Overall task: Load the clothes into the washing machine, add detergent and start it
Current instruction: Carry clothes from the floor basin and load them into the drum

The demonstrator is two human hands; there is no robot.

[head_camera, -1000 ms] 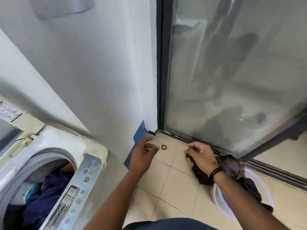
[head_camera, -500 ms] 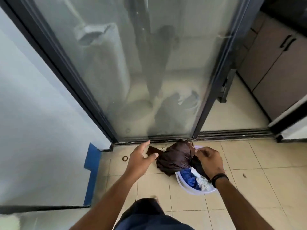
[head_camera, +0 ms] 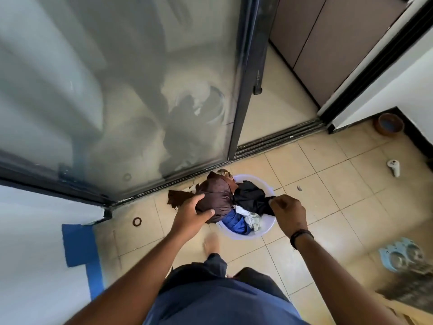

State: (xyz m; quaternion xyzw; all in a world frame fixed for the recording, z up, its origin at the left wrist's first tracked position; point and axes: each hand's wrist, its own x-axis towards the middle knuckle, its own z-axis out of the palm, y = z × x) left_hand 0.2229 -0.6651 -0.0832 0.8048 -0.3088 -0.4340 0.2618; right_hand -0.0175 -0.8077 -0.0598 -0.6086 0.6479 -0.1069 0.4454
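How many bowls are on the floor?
3: white laundry bowl by the glass door, brown bowl in the far right corner, blue double pet bowl at right.

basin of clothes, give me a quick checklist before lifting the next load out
1. Left hand grips the brown garment: ok.
2. Right hand pinches the black garment: ok.
3. Brown garment free of the basin: not ok, it drapes over the rim onto the floor.
4. Blue garment and white cloth left underneath: ok, still in the basin.
5. Ring on the floor clear of the clothes: ok.
6. Washer open and ready: cannot tell, out of view.
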